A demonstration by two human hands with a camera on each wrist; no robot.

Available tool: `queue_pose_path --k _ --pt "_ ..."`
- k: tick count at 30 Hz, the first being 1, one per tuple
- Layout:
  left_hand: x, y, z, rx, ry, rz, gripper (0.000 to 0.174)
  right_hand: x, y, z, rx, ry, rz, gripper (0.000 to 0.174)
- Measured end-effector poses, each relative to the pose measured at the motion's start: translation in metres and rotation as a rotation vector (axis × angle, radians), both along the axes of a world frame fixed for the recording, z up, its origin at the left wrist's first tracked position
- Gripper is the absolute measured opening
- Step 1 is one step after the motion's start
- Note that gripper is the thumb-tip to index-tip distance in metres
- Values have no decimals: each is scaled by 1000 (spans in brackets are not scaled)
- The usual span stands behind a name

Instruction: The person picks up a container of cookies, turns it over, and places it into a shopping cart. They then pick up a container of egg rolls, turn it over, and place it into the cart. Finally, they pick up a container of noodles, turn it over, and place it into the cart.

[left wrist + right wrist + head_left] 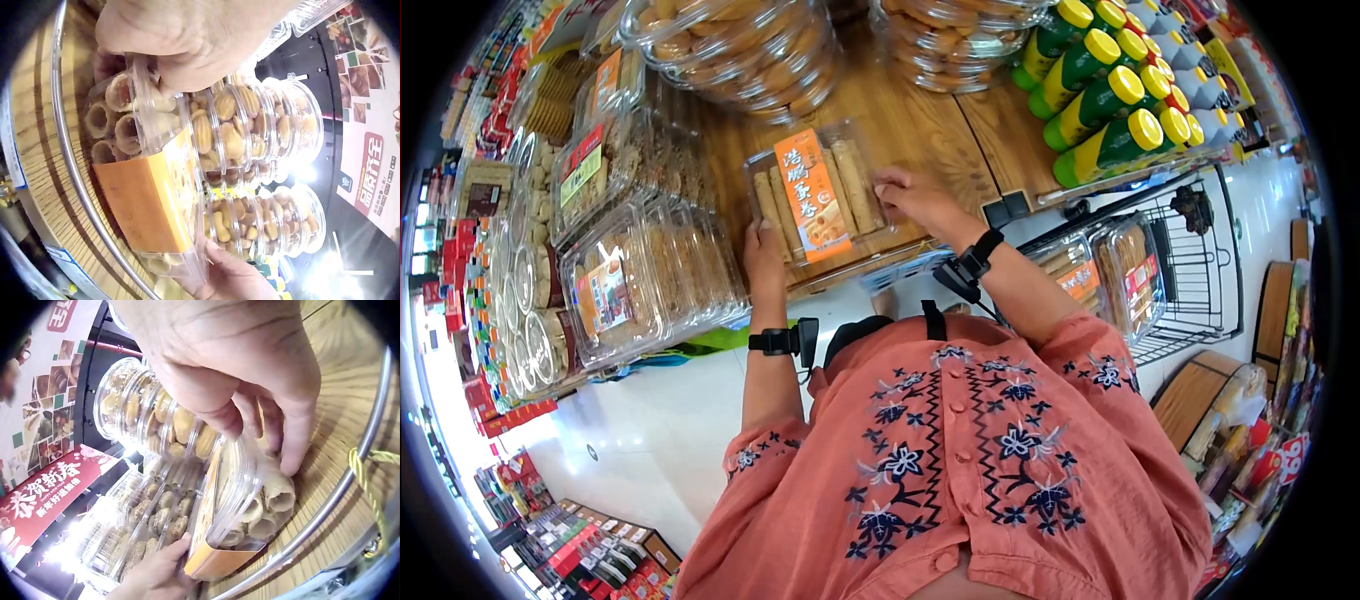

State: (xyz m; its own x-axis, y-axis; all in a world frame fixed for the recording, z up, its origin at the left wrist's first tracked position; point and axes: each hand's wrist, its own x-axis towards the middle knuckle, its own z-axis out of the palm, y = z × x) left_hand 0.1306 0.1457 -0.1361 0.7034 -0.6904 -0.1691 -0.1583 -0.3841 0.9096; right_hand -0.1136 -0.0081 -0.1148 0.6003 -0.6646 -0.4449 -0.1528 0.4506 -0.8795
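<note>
A clear plastic box of egg rolls [859, 190] with an orange paper band [812, 195] lies near the front edge of the wooden table. My left hand [765, 255] grips its left end, thumb and fingers on either side of the rim in the left wrist view. At the opposite end, my right hand [925, 205] holds the box, with its fingers bent over the lid edge [240, 481] in the right wrist view. Hollow ends of the egg rolls [127, 128] show through the clear side. Part of the left fingers is hidden behind the box.
Clear tubs of cookies [735, 60] stack behind the box. Packaged pastries [645, 275] crowd the left side. Green bottles with yellow caps [1110, 140] stand at the right. A wire shopping cart [1190, 310] holding packages is beside the table. A metal rail [69, 162] runs along the table edge.
</note>
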Motion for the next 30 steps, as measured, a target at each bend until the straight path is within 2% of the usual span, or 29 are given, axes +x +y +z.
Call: queue_pose_path --k 2,4,6,7,9,12,15,18,22,25,30 --pt "-7 2 16 7 -41 2 49 -5 2 0 -48 5 -17 33" --pt "-14 1 33 -44 -338 13 46 -7 5 8 -117 26 -49 36" --pt "-26 0 59 -102 -682 41 43 -17 3 23 -247 56 -105 32" --pt "-30 -2 72 -174 -556 15 42 -25 3 32 -311 74 -134 30" --pt "-39 -9 94 -317 -296 -37 40 -41 0 49 -224 -45 -170 24" --pt "-55 -23 109 -321 -1 -113 33 -65 2 61 -165 -113 -206 20" --pt "-74 -39 104 -237 120 -278 31 -93 14 65 -143 -89 -153 24" --pt "-101 -52 99 -99 364 -511 32 -117 33 58 -124 -88 -116 25" --pt "-136 -67 97 55 289 -797 34 -157 54 46 -123 -99 -233 27" --pt "-161 -81 95 106 359 -792 34 -194 67 40 -107 -100 -426 29" --pt "-195 -115 69 158 448 -946 33 -245 84 11 6 -94 -677 28"
